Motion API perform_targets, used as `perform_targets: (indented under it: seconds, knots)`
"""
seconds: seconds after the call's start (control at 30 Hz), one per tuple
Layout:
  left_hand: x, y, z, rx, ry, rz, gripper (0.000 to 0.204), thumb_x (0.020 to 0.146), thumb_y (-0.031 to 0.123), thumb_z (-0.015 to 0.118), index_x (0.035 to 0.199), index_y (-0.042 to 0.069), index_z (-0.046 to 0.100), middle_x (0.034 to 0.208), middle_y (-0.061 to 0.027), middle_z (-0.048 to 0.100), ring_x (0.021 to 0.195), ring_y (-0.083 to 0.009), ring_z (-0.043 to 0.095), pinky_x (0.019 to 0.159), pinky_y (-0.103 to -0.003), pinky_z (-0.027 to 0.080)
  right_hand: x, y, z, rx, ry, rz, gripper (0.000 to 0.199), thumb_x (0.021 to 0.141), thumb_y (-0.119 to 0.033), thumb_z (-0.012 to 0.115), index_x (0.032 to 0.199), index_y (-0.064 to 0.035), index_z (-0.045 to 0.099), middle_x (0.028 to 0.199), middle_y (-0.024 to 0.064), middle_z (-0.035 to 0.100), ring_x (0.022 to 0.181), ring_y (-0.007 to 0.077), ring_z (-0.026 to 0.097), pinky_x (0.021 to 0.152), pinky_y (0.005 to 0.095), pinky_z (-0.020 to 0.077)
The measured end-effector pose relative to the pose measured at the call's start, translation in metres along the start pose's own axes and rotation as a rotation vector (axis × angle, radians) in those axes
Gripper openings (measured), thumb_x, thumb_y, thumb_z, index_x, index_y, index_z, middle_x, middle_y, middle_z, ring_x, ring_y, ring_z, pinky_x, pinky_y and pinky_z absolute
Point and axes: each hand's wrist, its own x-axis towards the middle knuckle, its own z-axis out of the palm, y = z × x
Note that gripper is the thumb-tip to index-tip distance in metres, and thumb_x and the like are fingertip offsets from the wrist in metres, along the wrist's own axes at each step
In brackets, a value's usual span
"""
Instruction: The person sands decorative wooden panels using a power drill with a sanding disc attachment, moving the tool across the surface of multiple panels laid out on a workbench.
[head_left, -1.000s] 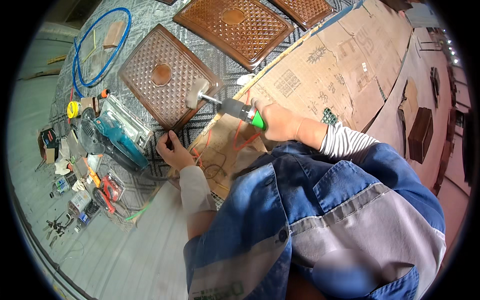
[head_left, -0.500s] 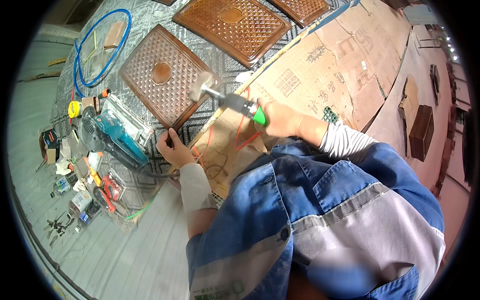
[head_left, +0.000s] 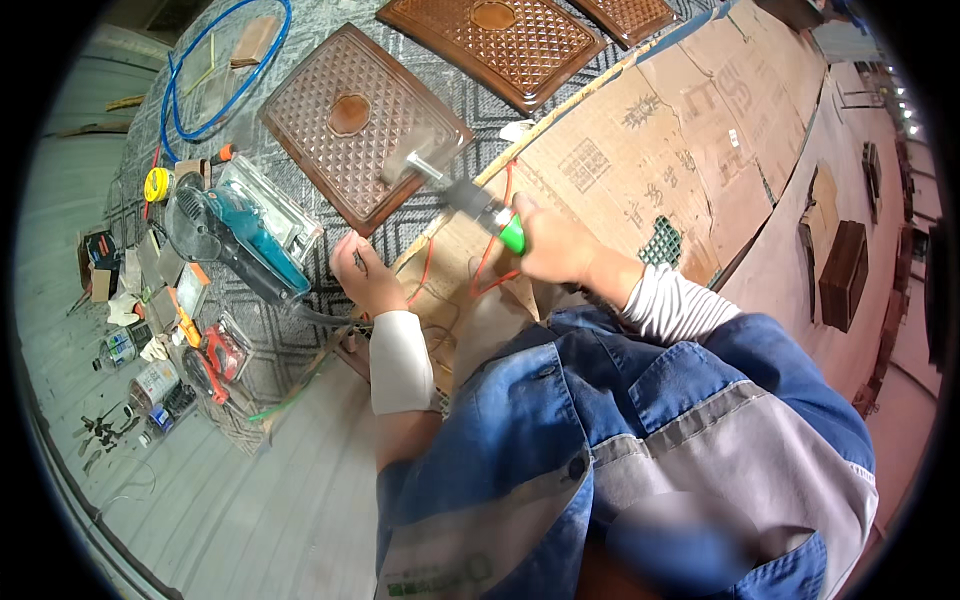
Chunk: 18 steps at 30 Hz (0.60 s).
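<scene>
My right hand [head_left: 560, 245] is wrapped round a green and black rotary power tool [head_left: 480, 207]. A metal shaft runs from it to a pale round head [head_left: 408, 160], smeared by motion, over the near right part of a carved brown panel [head_left: 322, 125]. Raised diamonds and a smooth eight-sided centre mark this panel, which lies flat on patterned grey cloth [head_left: 440, 85]. At its near corner is my left hand [head_left: 368, 280], fingers curled with the tips against the edge. The head blurs where it meets the surface, so I cannot tell how firmly it touches.
Glossier panels [head_left: 500, 45] lie beyond. To the left are a teal sander [head_left: 240, 235], a blue hose loop [head_left: 215, 125], a yellow tape roll [head_left: 157, 185], a red tool [head_left: 228, 350] and several bottles [head_left: 155, 385]. Cardboard [head_left: 650, 150] covers the right side; an orange cord [head_left: 485, 265] crosses near my hands.
The view has shifted, so the panels sit higher and further right. The blurred head stays over the panel's right part. My left fingers have drawn closer together at the corner.
</scene>
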Motion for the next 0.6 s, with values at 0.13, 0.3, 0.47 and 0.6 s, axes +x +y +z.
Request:
perform_targets:
  seconds: [0.13,0.3,0.47,0.6]
  knots:
    - [-0.010,0.007,-0.011,0.112,-0.039,0.076,0.027,0.100,0.014,0.050,0.115,-0.004,0.064,0.128,-0.0178,0.058,0.123,-0.0319,0.053,0.102,-0.044,0.045,-0.002,0.003,0.041,-0.007,0.026,-0.168,0.039,0.072,-0.005,0.066,0.106,0.0048,0.052,0.088,0.0296,0.063,0.088,0.0486,0.063,0.077,0.0486,0.0512]
    - [-0.036,0.091,-0.049,-0.301,-0.184,-0.058,0.023,0.096,-0.002,0.049,0.114,-0.004,0.064,0.127,-0.0202,0.059,0.123,-0.0331,0.055,0.097,-0.041,0.050,-0.020,0.013,0.016,0.247,0.140,-0.096,0.044,0.068,-0.014,0.076,0.102,0.0026,0.052,0.083,0.0264,0.062,0.081,0.0402,0.064,0.073,0.0434,0.0506]
    - [0.084,0.108,-0.094,0.223,-0.335,0.471,0.022,0.095,-0.001,0.052,0.113,0.001,0.065,0.123,-0.0163,0.065,0.116,-0.0331,0.061,0.101,-0.039,0.047,-0.016,0.029,0.019,0.277,0.248,-0.041,0.045,0.068,-0.015,0.075,0.103,0.0025,0.053,0.083,0.0263,0.062,0.080,0.0412,0.064,0.074,0.0446,0.0505]
    - [0.178,0.083,-0.068,0.822,-0.677,0.682,0.050,0.090,0.006,0.056,0.140,0.004,0.052,0.149,-0.0112,0.050,0.137,-0.0251,0.046,0.119,-0.038,0.032,-0.015,0.016,0.032,0.271,0.288,0.005,0.045,0.068,-0.014,0.075,0.104,0.0030,0.052,0.084,0.0277,0.063,0.081,0.0439,0.064,0.075,0.0460,0.0511]
